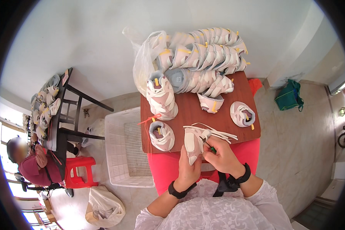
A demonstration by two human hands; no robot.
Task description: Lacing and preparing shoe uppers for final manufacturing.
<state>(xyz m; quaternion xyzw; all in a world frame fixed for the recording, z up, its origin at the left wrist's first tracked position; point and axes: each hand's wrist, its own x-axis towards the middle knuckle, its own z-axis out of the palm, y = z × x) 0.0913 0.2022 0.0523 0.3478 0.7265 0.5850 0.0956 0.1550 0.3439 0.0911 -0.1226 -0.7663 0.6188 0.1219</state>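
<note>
Over the near edge of a red-brown table (241, 88), a pale pink and white shoe upper (191, 140) is held in my left hand (188, 168), whose fingers wrap its side. White laces (223, 135) trail from it to the right. My right hand (224, 153) is closed on a small green-handled tool (212, 149) with a thin dark shaft, against the lacing; its tip is hard to make out. One laced upper (165, 142) stands left of my hands, another (237, 115) to the right. Behind them lie nested rows of uppers (207, 57) with yellow tabs.
A clear plastic bag (142, 74) slumps beside the rows, and red cord (148, 119) hangs at the table's left edge. A white crate (115, 153) stands on the floor there. Farther left, a person (36, 165) sits at a black table with more uppers. A green bag (287, 96) lies right.
</note>
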